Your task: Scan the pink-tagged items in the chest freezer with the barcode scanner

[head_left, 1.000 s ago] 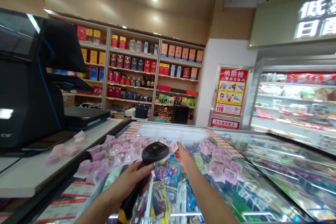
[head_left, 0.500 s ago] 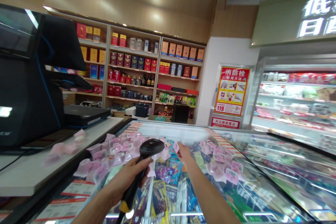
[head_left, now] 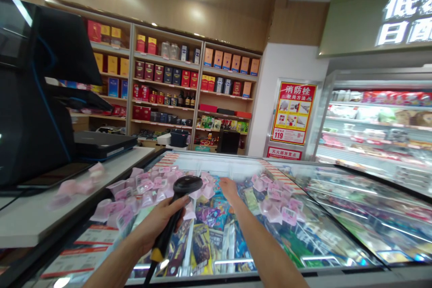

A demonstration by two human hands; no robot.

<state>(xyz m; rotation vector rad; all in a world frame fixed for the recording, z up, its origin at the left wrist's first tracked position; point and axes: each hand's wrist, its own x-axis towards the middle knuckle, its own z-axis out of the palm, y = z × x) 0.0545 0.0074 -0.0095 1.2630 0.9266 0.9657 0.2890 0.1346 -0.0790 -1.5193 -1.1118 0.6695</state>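
My left hand (head_left: 170, 216) is wrapped round the handle of a black barcode scanner (head_left: 187, 184), its head tilted over the freezer's glass top. Just beyond the scanner lies a large pile of translucent pink plastic cups (head_left: 145, 189), some with barcode labels. My right hand (head_left: 229, 190) reaches over the glass between this pile and a smaller group of pink cups (head_left: 278, 198) to its right. Its fingers look closed, but their tips are blurred and whatever they hold is hidden.
Colourful frozen packs (head_left: 212, 234) lie under the glass of the chest freezer. Left of it, a white counter (head_left: 30, 225) carries a black checkout machine (head_left: 37, 99) and several loose pink cups (head_left: 79, 186). Shelves of boxes (head_left: 162, 76) stand at the back.
A pink cup showed in my right fingertips before; now it is out of sight there. The whole view has shifted slightly, and the scanner stays in my left hand.
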